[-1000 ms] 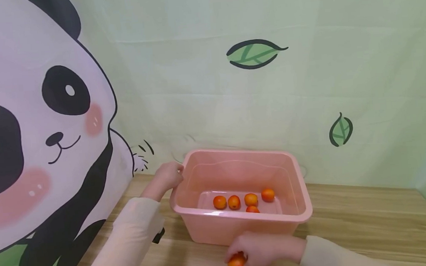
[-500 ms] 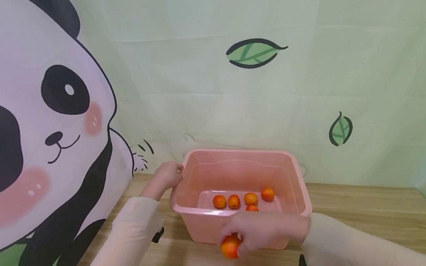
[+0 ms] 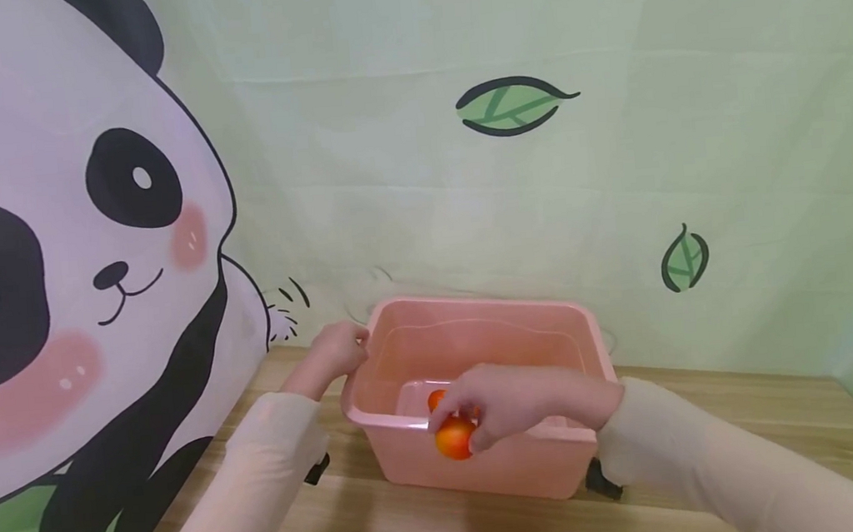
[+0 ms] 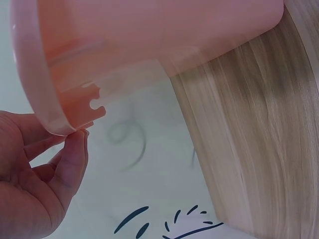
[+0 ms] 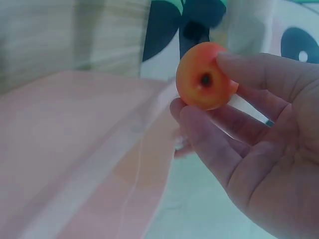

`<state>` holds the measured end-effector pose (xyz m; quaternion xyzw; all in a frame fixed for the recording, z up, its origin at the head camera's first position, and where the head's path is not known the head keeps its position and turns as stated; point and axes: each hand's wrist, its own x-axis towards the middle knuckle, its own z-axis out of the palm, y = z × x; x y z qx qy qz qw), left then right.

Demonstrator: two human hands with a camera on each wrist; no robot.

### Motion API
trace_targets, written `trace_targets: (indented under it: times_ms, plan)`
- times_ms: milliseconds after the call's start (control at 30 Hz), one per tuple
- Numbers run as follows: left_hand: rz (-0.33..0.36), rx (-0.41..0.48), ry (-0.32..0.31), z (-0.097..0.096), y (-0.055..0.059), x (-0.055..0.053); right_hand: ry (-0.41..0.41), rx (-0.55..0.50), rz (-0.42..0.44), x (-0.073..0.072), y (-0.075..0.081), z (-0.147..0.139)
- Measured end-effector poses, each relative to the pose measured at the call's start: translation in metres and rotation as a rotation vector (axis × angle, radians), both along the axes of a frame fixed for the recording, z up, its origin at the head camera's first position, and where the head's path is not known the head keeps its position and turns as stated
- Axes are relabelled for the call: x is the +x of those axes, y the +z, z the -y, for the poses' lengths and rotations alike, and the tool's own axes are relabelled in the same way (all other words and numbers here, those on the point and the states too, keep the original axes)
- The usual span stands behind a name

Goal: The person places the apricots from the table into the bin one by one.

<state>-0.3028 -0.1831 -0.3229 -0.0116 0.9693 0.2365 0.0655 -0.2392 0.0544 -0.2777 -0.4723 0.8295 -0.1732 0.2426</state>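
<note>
A pink plastic tub (image 3: 480,472) stands on the wooden table. My left hand (image 3: 335,350) holds its left rim; in the left wrist view the thumb and fingers pinch the rim (image 4: 47,107). With my right hand (image 3: 515,399) I hold a small orange-red apple (image 3: 455,439) above the tub's front rim. The right wrist view shows that apple (image 5: 197,92) between thumb and fingertips, its dark dimple facing the camera. Inside the tub, part of another orange-red apple (image 3: 435,399) shows; my right hand hides most of the tub's floor.
The wooden table (image 3: 748,433) extends to both sides of the tub and in front of it. Close behind hangs a pale green cloth backdrop (image 3: 408,217) with printed leaves. A large printed panda (image 3: 100,325) covers the left side.
My right hand has risen with the apple from low in front of the tub to its front rim, now covering several apples inside. The left hand stays on the rim.
</note>
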Motion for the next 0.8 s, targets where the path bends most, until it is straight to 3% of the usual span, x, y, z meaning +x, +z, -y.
trace_targets:
  times_ms: [267,500,667,800]
  plan:
    - [0.003,0.004,-0.003,0.000,-0.001,-0.001,-0.201,-0.009,0.106,-0.028,0.005,-0.004]
    - [-0.007,-0.007,-0.002,0.001,-0.001,0.000,-0.314,-0.020,0.131,-0.050,0.004,-0.008]
    - [-0.026,-0.005,-0.009,0.000,0.000,0.002,-0.515,-0.001,0.284,-0.057,0.006,-0.009]
    - [-0.029,0.002,-0.008,0.000,0.000,0.003,-0.583,-0.019,0.356,-0.057,0.009,-0.006]
